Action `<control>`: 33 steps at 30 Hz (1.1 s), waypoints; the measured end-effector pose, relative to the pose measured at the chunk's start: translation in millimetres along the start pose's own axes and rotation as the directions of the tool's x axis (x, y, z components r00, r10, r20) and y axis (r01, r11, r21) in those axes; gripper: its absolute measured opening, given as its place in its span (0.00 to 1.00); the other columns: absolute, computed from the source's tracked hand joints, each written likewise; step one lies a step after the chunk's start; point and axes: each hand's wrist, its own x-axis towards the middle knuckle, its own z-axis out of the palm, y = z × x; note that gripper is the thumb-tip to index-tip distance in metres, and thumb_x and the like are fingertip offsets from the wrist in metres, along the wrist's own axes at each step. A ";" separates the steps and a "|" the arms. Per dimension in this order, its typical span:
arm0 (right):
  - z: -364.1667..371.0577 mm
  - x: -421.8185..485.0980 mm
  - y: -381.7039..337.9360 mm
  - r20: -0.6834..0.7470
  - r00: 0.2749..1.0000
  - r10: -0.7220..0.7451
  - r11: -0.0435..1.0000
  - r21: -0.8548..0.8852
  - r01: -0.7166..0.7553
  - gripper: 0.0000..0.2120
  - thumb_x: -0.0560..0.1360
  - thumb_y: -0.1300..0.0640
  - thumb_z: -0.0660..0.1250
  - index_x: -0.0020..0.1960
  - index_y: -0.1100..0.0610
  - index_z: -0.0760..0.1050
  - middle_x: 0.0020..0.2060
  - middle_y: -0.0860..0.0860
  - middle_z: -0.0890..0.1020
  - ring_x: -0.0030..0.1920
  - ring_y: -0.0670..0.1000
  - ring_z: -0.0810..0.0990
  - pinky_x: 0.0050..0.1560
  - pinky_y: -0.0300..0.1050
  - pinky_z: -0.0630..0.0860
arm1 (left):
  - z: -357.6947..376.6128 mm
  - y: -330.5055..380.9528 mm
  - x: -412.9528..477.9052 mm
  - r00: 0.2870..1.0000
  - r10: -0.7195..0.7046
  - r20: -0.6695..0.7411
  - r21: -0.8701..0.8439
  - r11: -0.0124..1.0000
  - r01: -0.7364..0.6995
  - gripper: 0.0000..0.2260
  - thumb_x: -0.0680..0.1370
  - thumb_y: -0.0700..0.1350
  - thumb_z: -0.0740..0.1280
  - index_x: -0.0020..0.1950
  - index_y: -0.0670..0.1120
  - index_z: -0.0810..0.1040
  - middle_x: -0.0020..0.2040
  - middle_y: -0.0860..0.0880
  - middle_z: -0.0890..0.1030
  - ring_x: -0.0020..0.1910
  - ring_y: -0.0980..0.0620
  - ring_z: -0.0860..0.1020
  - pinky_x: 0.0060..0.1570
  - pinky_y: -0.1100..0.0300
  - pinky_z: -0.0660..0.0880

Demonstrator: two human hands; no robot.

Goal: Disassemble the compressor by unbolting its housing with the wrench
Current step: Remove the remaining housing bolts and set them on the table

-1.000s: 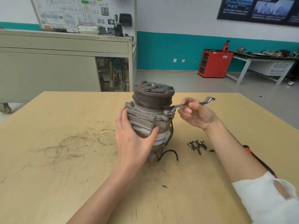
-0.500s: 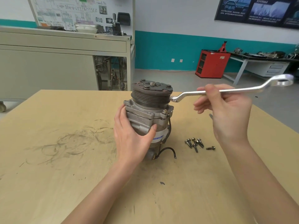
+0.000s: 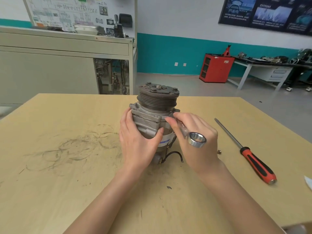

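1. Workshop room, teal-banded wall; a grey bench (image 3: pixel 50 65) and a red cabinet (image 3: pixel 216 68) stand behind the tan table (image 3: pixel 50 115), which has dark scuff marks (image 3: pixel 76 146) on its left part.
2. Compressor (image 3: pixel 152 119) stands mid-table, long axis vertical, grooved pulley (image 3: pixel 157 98) pointing up. A black wire (image 3: pixel 173 154) loops out at its base.
3. Left hand (image 3: pixel 136 144) grips the housing: fingers curled round the left side, thumb across the front.
4. Right hand (image 3: pixel 197 146) holds the wrench (image 3: pixel 197 140), fingers curled round the shank.
5. Wrench long axis runs from the housing flange back toward the camera and slightly right; the ring end points at the viewer, free in the air.
6. Wrench's far end is hidden behind the right fingertips (image 3: pixel 168 119) at the flange; cannot tell whether it sits on a bolt head.
7. Lower front of the housing is covered by the left hand; label print unreadable.
8. One small bolt (image 3: pixel 219 151) shows just beside the right hand.
9. Screwdriver (image 3: pixel 253 159) lies flat to the right, well apart from the compressor, blade pointing away, red-black handle nearer.
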 end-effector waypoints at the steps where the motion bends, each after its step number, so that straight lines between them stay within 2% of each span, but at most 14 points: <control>1: 0.4 0.4 -1.5 0.005 0.999 0.035 0.999 0.017 -0.035 0.17 0.77 0.54 0.64 0.37 0.65 0.79 0.29 0.55 0.80 0.29 0.54 0.79 0.26 0.45 0.74 | -0.3 0.2 0.0 1.000 0.000 0.000 0.000 1.000 0.000 0.42 0.70 0.53 0.76 0.76 0.42 0.58 0.74 0.47 0.62 0.74 0.48 0.63 0.70 0.42 0.64; 6: -2.1 1.8 -0.6 0.060 0.978 0.199 0.963 0.175 -0.207 0.15 0.76 0.55 0.63 0.41 0.66 0.80 0.33 0.56 0.82 0.33 0.54 0.81 0.32 0.45 0.77 | -0.8 1.5 -0.1 1.000 0.001 -0.001 0.008 1.000 -0.001 0.42 0.70 0.52 0.77 0.76 0.41 0.59 0.74 0.46 0.62 0.74 0.47 0.62 0.71 0.42 0.63; 10: -4.5 -3.5 -0.1 0.083 0.944 0.320 0.910 0.250 -0.331 0.16 0.76 0.54 0.62 0.43 0.66 0.80 0.36 0.55 0.82 0.36 0.52 0.81 0.37 0.42 0.75 | -0.9 1.9 -0.1 1.000 0.000 -0.002 0.010 1.000 0.000 0.42 0.70 0.52 0.77 0.76 0.40 0.59 0.74 0.45 0.62 0.74 0.47 0.62 0.71 0.42 0.63; 13: -1.4 -7.0 -3.5 0.043 0.958 0.283 0.940 0.185 -0.286 0.16 0.76 0.54 0.63 0.42 0.67 0.80 0.34 0.56 0.82 0.34 0.53 0.81 0.34 0.43 0.76 | -1.0 2.0 -0.1 1.000 0.000 -0.007 0.007 1.000 0.000 0.42 0.69 0.51 0.77 0.76 0.40 0.59 0.74 0.45 0.62 0.74 0.47 0.62 0.71 0.42 0.62; 15: 3.6 -6.8 -7.5 -0.006 0.970 0.242 0.962 0.134 -0.239 0.15 0.76 0.56 0.63 0.41 0.67 0.79 0.33 0.57 0.81 0.32 0.54 0.80 0.32 0.41 0.76 | -0.9 2.3 -0.1 1.000 -0.001 -0.008 0.006 1.000 0.002 0.42 0.69 0.51 0.77 0.76 0.40 0.59 0.74 0.46 0.63 0.74 0.48 0.62 0.71 0.42 0.62; 17: 6.0 -5.7 -10.8 -0.013 0.957 0.289 0.942 0.183 -0.282 0.14 0.76 0.57 0.63 0.40 0.66 0.79 0.32 0.55 0.81 0.32 0.53 0.80 0.33 0.40 0.75 | -1.0 2.7 -0.4 1.000 -0.004 -0.007 0.008 1.000 0.004 0.42 0.69 0.51 0.76 0.76 0.41 0.59 0.74 0.46 0.63 0.74 0.48 0.62 0.72 0.43 0.62; 19: 3.8 -6.5 -7.1 0.009 0.924 0.383 0.881 0.296 -0.369 0.12 0.77 0.57 0.62 0.40 0.63 0.78 0.31 0.50 0.79 0.32 0.46 0.78 0.35 0.32 0.73 | -1.3 3.2 -0.7 1.000 -0.009 -0.007 0.012 1.000 0.009 0.42 0.69 0.52 0.76 0.76 0.41 0.59 0.74 0.46 0.62 0.74 0.48 0.62 0.72 0.43 0.62; 21: 0.3 -7.5 4.8 0.104 0.846 0.523 0.720 0.478 -0.504 0.09 0.77 0.57 0.62 0.41 0.58 0.77 0.29 0.45 0.78 0.31 0.43 0.77 0.35 0.30 0.72 | -1.6 3.5 -0.6 1.000 -0.008 -0.008 0.015 1.000 0.008 0.42 0.69 0.51 0.76 0.76 0.40 0.59 0.74 0.46 0.62 0.74 0.47 0.62 0.72 0.43 0.62; 23: -0.7 -8.8 20.0 0.260 0.725 0.637 0.454 0.634 -0.626 0.09 0.78 0.59 0.60 0.42 0.55 0.76 0.28 0.47 0.79 0.31 0.45 0.79 0.35 0.35 0.75 | -2.2 3.9 -0.7 1.000 -0.008 -0.005 0.013 1.000 0.008 0.42 0.69 0.51 0.76 0.76 0.40 0.59 0.74 0.46 0.62 0.74 0.47 0.62 0.72 0.43 0.62; 25: 1.7 -11.7 38.1 0.419 0.619 0.665 0.175 0.718 -0.674 0.10 0.80 0.63 0.57 0.44 0.58 0.76 0.29 0.49 0.80 0.32 0.48 0.79 0.35 0.39 0.75 | -2.2 4.4 -0.9 1.000 -0.009 0.001 0.009 1.000 0.009 0.42 0.69 0.51 0.77 0.76 0.40 0.59 0.74 0.46 0.62 0.74 0.47 0.62 0.72 0.43 0.62; 27: 7.0 -10.7 56.1 0.582 0.545 0.603 -0.061 0.715 -0.696 0.10 0.81 0.63 0.56 0.45 0.60 0.74 0.31 0.50 0.80 0.33 0.48 0.78 0.34 0.39 0.74 | -2.1 4.6 -0.7 1.000 -0.010 0.002 0.008 1.000 0.010 0.42 0.70 0.51 0.77 0.76 0.40 0.59 0.75 0.46 0.62 0.74 0.48 0.62 0.72 0.44 0.62; 29: 16.2 -4.4 72.0 0.716 0.488 0.498 -0.252 0.659 -0.709 0.07 0.78 0.61 0.58 0.44 0.60 0.72 0.30 0.52 0.79 0.31 0.48 0.76 0.32 0.39 0.73 | -2.0 4.6 -0.1 1.000 -0.013 0.001 0.004 1.000 0.013 0.42 0.69 0.52 0.76 0.76 0.40 0.59 0.74 0.46 0.62 0.74 0.48 0.62 0.72 0.44 0.62; 31: 29.8 3.8 83.5 0.815 0.427 0.393 -0.393 0.568 -0.723 0.04 0.75 0.59 0.59 0.42 0.59 0.69 0.27 0.52 0.77 0.27 0.48 0.73 0.29 0.38 0.71 | -1.9 4.9 0.2 1.000 -0.013 0.004 0.004 1.000 0.013 0.42 0.69 0.52 0.76 0.76 0.40 0.59 0.74 0.46 0.62 0.74 0.47 0.62 0.72 0.43 0.62; 33: 44.0 10.3 89.3 0.881 0.361 0.306 -0.481 0.470 -0.740 0.04 0.74 0.59 0.58 0.41 0.59 0.68 0.24 0.52 0.77 0.24 0.48 0.72 0.26 0.36 0.69 | -2.0 5.3 -0.2 1.000 -0.011 0.001 0.006 1.000 0.011 0.42 0.69 0.52 0.76 0.76 0.40 0.59 0.74 0.46 0.62 0.74 0.47 0.62 0.72 0.43 0.62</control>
